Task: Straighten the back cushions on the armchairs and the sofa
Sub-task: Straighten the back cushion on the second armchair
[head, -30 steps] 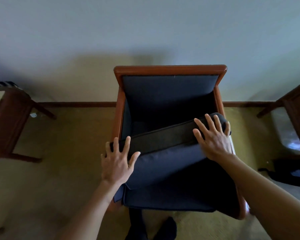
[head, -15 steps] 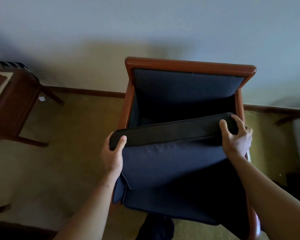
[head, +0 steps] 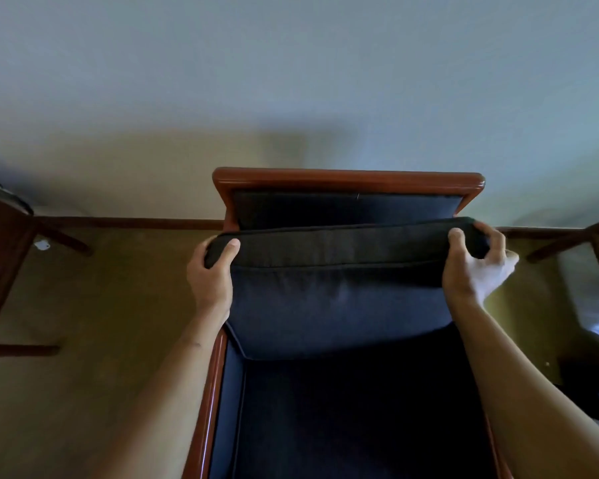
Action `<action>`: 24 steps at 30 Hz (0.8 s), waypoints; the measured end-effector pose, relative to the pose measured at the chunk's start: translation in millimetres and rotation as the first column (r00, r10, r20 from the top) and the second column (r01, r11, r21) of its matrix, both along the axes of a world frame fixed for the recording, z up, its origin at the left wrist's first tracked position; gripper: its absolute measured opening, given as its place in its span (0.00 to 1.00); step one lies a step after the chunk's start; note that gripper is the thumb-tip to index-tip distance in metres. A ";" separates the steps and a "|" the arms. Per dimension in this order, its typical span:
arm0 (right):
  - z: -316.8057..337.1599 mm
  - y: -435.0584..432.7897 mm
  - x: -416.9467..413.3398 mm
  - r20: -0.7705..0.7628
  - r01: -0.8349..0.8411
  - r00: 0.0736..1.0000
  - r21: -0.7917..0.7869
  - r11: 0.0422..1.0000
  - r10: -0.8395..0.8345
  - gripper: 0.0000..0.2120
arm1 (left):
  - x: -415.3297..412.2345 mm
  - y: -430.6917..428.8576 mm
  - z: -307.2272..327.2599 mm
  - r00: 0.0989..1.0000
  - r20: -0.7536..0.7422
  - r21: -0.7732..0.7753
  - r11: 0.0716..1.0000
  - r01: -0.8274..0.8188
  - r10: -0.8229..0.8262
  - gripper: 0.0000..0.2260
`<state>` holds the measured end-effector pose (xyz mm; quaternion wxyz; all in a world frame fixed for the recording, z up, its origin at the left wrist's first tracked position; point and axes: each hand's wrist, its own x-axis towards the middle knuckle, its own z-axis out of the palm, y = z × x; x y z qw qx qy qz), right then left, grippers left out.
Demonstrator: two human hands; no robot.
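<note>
Cushion is gripped at its top corners, left hand and right hand closed on it, just short of the chair backrest. It's best pushed back evenly, kept level, and seated flush.

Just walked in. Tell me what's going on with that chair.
A person stands over a wooden-framed armchair and holds its dark blue back cushion by the top corners, left hand on one end, right hand on the other. The cushion is tipped forward, off the backrest, not yet set straight.
</note>
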<state>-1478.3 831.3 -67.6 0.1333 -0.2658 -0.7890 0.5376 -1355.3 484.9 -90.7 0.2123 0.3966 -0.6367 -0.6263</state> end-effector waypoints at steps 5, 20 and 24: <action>5.5 -3.2 -48.8 -0.035 0.015 0.999 0.030 0.999 -0.014 0.17 | -72.2 -18.9 7.1 0.996 -0.046 0.022 0.997 0.072 -0.071 0.15; -64.3 -17.8 -90.6 0.125 -0.101 0.990 0.247 0.964 0.072 0.19 | -127.5 -35.1 -60.9 0.960 0.215 -0.189 0.957 0.221 -0.179 0.22; -76.9 -20.2 -92.8 0.164 -0.161 0.981 0.400 0.902 0.103 0.21 | -131.1 -29.6 -62.8 0.934 0.320 -0.424 0.858 0.292 -0.160 0.20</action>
